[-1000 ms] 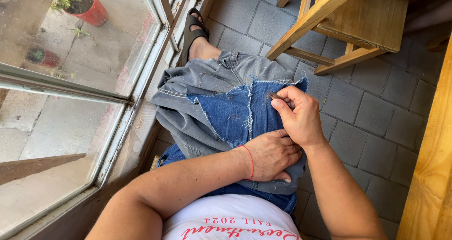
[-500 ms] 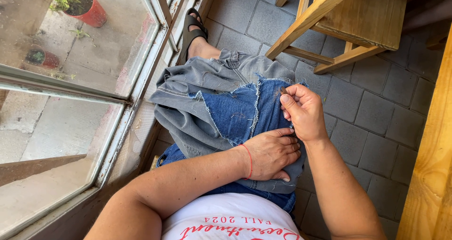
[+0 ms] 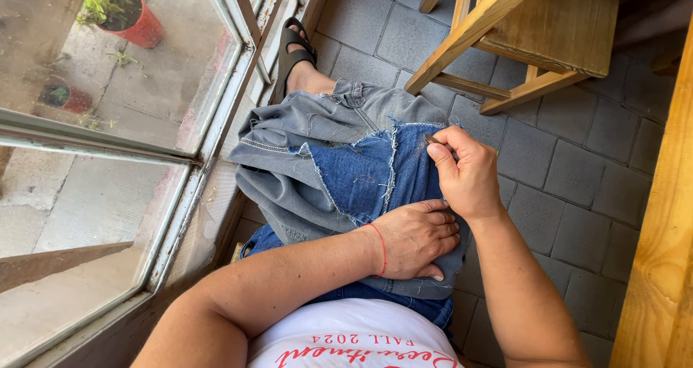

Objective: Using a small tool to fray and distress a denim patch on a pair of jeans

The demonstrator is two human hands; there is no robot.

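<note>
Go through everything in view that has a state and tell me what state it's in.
Grey jeans: crumpled across the lap.
Blue denim patch: lying on the jeans, edges frayed.
Left hand: flat, pressing the fabric.
Right hand: pinched on a small tool, too small to identify.
Wooden stool: upright.

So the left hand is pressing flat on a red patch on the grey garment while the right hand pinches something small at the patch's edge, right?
Not quite: in the head view the patch is blue denim, not red. The left hand does press on the grey garment, and the right hand pinches something small at the patch's edge.
</note>
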